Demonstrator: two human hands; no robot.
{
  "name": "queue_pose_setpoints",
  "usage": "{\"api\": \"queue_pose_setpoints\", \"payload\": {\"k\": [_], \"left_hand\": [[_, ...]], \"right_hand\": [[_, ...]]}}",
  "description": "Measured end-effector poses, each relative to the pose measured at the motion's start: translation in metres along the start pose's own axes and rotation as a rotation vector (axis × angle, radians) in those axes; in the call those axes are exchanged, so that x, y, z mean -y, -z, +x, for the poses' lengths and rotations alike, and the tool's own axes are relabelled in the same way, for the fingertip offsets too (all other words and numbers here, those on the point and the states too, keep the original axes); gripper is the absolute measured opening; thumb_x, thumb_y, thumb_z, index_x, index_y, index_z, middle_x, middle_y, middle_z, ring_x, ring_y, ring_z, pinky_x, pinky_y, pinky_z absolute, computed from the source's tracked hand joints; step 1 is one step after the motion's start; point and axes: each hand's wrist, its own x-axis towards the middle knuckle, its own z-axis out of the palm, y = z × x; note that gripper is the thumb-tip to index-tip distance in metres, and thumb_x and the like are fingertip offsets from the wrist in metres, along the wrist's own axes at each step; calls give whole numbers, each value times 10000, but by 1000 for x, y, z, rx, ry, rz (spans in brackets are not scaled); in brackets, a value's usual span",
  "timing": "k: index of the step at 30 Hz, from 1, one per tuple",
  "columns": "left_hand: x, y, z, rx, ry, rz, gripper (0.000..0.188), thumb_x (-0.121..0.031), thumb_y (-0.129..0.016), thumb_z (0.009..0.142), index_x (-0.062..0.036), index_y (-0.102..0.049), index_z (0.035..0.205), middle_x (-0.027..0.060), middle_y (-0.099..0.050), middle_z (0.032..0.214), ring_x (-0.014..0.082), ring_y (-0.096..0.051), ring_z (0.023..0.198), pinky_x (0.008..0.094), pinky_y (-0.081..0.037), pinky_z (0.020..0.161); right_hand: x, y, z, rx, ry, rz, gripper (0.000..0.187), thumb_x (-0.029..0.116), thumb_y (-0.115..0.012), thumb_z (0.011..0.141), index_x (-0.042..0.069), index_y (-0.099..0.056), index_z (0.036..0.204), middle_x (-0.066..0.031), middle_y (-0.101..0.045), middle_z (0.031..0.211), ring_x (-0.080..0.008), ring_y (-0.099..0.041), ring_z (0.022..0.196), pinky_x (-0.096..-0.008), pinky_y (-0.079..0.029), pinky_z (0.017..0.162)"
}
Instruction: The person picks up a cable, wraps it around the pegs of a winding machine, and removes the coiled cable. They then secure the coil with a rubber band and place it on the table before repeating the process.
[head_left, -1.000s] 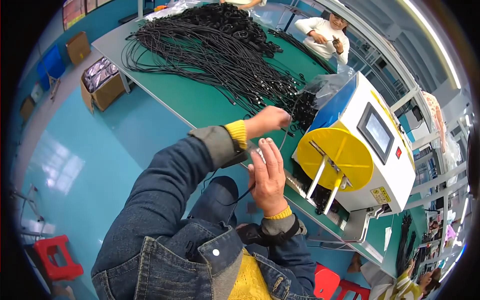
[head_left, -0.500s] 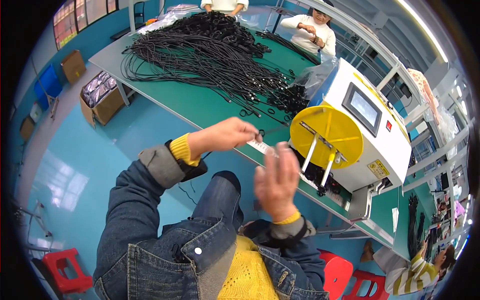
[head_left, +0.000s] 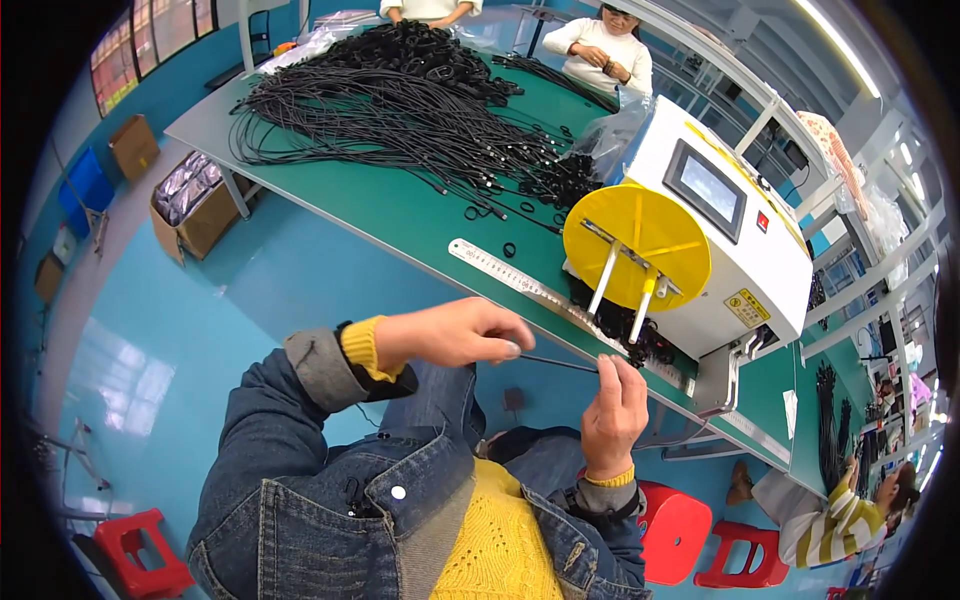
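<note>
Midway through a winding cycle, by the look of it, a short length of black cable (head_left: pixel 558 362) was held taut between two bare hands just in front of the green workbench (head_left: pixel 400 215). The left hand (head_left: pixel 455 333) was closed around one end, thumb and fingers pinched tight on it, while the right hand (head_left: pixel 612 405) was raised with its fingertips narrowed on the other end, close beneath the yellow winding disc (head_left: pixel 637 246) of a white coiling machine (head_left: pixel 735 245). A small bunch of black cable (head_left: pixel 640 335) was seen hanging at the foot of the disc's two white pegs, and the held length appeared to run toward it, though the join could not be made out. A steel ruler (head_left: pixel 520 285) was laid along the bench edge just beside the machine, and a large heap of loose black cables (head_left: pixel 400 110) was spread over the far end of the bench. Cardboard boxes (head_left: pixel 195 205) were stood on the blue floor to the left, and red stools (head_left: pixel 690 530) below the bench. The step in hand was judged to be the gripping and straightening of one cable end; the next move was thought to call for a steady pinch and a careful carry of that end up to the pegs, with the line kept from slackening
</note>
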Motion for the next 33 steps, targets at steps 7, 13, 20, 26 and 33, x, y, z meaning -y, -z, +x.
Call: {"api": "queue_pose_setpoints", "payload": {"k": [7,13,20,26,33], "left_hand": [[-26,-38,50,-358,-628,309,172,-91,-563,816,-21,-614,965,71,-621,756,119,-560,627,260,-445,594],[-45,-28,84,-424,-392,401,137,-101,-576,809,-9,-629,895,91,-614,711,118,-560,622,254,-439,581],[-29,-8,121,-608,-479,489,121,-99,-609,790,-4,-636,860,66,-609,699,89,-528,602,231,-419,551],[-14,2,131,-643,-545,267,118,-100,-637,761,-1,-642,825,48,-607,662,99,-502,557,225,-409,523],[-18,7,148,-628,-495,182,126,-93,-630,782,20,-641,838,2,-604,667,45,-473,569,196,-392,519]], "right_hand": [[-17,12,15,-307,-95,-53,256,-52,-585,744,-10,-576,996,-154,-590,928,-311,-575,856,-370,-467,756],[-53,-9,18,-250,-61,-195,246,-11,-605,760,-3,-577,1004,-162,-611,891,-315,-598,780,-371,-479,670],[-66,-41,26,-303,-263,-134,148,50,-590,791,19,-599,936,-152,-614,823,-306,-597,712,-343,-476,621],[-78,-46,29,-251,-344,-120,105,97,-575,812,23,-606,879,-139,-609,756,-305,-592,669,-344,-469,584],[-99,-65,44,-194,-383,-120,167,195,-606,789,36,-575,750,-133,-568,631,-302,-557,571,-368,-439,499]]}}
